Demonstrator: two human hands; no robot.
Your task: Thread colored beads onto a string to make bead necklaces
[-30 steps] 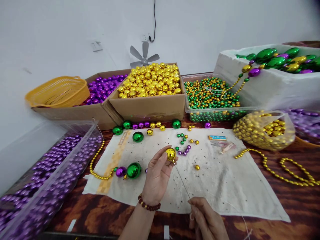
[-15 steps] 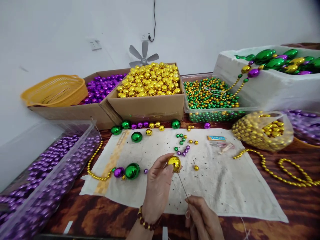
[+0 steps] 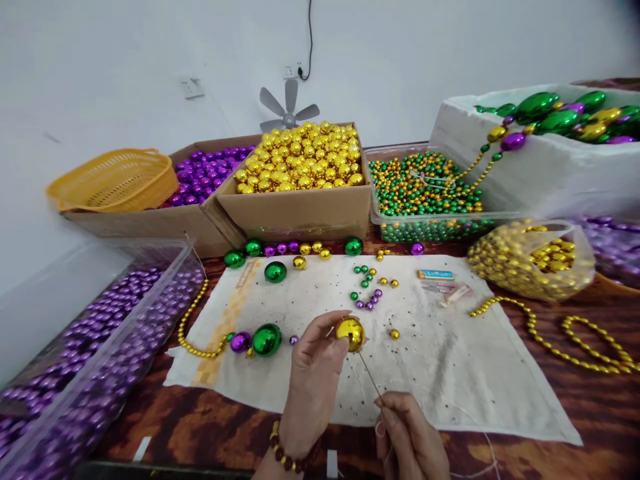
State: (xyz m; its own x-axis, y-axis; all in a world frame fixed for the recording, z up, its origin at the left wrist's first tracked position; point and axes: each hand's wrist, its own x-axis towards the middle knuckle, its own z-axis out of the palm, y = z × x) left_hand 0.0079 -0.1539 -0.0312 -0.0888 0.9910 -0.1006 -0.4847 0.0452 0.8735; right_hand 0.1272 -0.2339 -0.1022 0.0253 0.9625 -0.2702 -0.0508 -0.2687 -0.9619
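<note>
My left hand [image 3: 313, 373] pinches a shiny gold ball [image 3: 350, 333] over a white cloth [image 3: 450, 360]. A thin needle [image 3: 369, 375] runs from the ball down to my right hand [image 3: 407, 437], whose fingers are closed on its lower end, with white thread [image 3: 480, 433] trailing to the right. A partly strung strand [image 3: 235, 343] with a green ball, a purple ball and small gold beads lies on the cloth just left of my left hand.
Cardboard boxes of gold balls [image 3: 300, 160] and purple balls [image 3: 205, 175] stand at the back, beside a yellow basket [image 3: 113, 181]. Clear tubs hold green-gold beads [image 3: 425, 190] and purple beads [image 3: 95, 347]. A bag of gold beads [image 3: 530, 260] and a white box [image 3: 540, 160] stand right.
My left hand has brought the gold ball lower and slightly right along the needle, closer to my right hand. My right hand has barely moved.
</note>
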